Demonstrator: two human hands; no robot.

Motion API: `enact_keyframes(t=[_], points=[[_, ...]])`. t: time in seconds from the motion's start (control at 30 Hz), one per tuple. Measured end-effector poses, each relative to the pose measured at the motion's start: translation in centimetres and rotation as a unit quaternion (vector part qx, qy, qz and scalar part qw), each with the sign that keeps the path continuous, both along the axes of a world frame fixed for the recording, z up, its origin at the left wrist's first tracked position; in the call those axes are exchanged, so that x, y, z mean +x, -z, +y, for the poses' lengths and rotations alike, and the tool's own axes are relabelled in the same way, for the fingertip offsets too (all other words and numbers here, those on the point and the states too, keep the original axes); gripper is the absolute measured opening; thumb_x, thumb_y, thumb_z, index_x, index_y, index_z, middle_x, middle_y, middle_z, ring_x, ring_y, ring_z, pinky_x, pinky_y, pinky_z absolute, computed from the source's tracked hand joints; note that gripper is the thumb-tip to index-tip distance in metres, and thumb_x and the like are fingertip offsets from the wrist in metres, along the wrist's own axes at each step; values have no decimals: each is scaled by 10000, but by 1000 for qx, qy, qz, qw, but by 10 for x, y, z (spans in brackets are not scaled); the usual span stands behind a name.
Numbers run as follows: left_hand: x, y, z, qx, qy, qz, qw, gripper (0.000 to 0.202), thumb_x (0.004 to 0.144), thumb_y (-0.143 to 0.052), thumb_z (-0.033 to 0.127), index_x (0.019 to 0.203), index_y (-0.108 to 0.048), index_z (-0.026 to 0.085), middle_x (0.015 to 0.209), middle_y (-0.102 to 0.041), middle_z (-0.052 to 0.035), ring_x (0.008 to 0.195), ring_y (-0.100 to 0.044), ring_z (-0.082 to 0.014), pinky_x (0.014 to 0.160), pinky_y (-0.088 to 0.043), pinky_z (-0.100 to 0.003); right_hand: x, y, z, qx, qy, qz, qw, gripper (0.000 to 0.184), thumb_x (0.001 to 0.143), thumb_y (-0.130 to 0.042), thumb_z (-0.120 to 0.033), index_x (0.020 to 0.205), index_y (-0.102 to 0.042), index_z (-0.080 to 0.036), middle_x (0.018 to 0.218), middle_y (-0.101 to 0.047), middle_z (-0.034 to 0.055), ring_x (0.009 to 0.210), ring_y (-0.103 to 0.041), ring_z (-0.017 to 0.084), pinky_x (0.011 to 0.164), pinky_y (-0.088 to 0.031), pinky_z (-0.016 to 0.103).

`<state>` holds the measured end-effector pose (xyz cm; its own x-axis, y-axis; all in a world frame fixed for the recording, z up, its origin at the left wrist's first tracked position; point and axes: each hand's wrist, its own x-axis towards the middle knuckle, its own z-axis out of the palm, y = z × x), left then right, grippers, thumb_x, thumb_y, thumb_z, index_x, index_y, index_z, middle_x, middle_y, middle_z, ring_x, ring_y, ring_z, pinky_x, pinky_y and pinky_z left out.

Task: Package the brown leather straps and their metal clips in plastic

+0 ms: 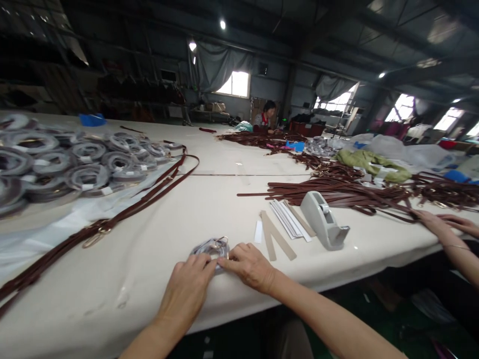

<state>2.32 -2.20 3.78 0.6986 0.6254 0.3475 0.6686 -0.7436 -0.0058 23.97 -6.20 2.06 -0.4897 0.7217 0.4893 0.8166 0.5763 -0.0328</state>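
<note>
A coiled strap in clear plastic wrap (204,246), with a gold-coloured metal clasp at its upper right, lies at the near edge of the cream-covered table (157,239). Over its near left side my left hand (189,281) is closed, fingers pressed on the wrap. My right hand (249,264) pinches the coil's right side. The two thumbs almost meet at its near rim, and the fingers hide part of the coil. To the right lie beige card strips (275,237), white paper strips (286,219) and a grey tape dispenser (324,219).
Many wrapped coils (88,177) crowd the left side. Long brown straps (138,212) trail over the left, and more brown straps (329,194) are heaped at right. A co-worker's hands (434,224) touch that heap. Another person (265,119) sits at the far side.
</note>
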Motion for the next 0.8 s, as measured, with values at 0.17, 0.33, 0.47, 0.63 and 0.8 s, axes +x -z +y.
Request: enact_keyframes(t=[0.17, 0.33, 0.47, 0.63, 0.8], points=[[6, 4, -5, -70, -39, -20, 997, 300, 986, -409, 212, 1176, -635, 266, 1117, -683, -24, 715, -720, -170, 516, -552, -270, -1, 3, 4, 5, 12, 11, 1000, 300, 984, -517, -174, 1254, -592, -283, 949, -628, 39, 819, -477, 197, 681, -362, 319], [17, 15, -8, 63, -61, -66, 994, 314, 1007, -355, 224, 1066, -663, 200, 928, -693, -34, 657, -707, -161, 465, -527, -233, -4, 0, 8, -15, 38, 55, 998, 290, 935, -599, -185, 1198, -634, -302, 928, -651, 16, 821, -542, 182, 703, -427, 293], [24, 18, -11, 100, -78, -79, 989, 307, 1004, -354, 205, 1014, -661, 195, 908, -694, -45, 698, -708, -167, 510, -529, -233, 5, -9, -3, -50, 153, 128, 979, 247, 950, -543, -172, 1184, -611, -214, 996, -637, 49, 925, -601, 165, 813, -487, 265], [27, 21, -12, 124, -90, -94, 984, 296, 996, -370, 188, 1022, -664, 172, 916, -692, -65, 754, -713, -192, 599, -558, -267, 36, -24, -18, -117, 387, 159, 901, 189, 947, -526, -281, 1045, -616, -146, 1048, -612, 153, 1027, -609, 302, 855, -508, 435], [29, 20, -12, 138, -96, -104, 980, 290, 997, -375, 187, 1001, -665, 176, 882, -689, -51, 682, -700, -180, 503, -509, -261, 46, -38, -10, -230, 481, 155, 832, 333, 868, -662, -400, 1047, -628, -121, 1093, -644, 157, 1020, -632, 299, 863, -513, 459]])
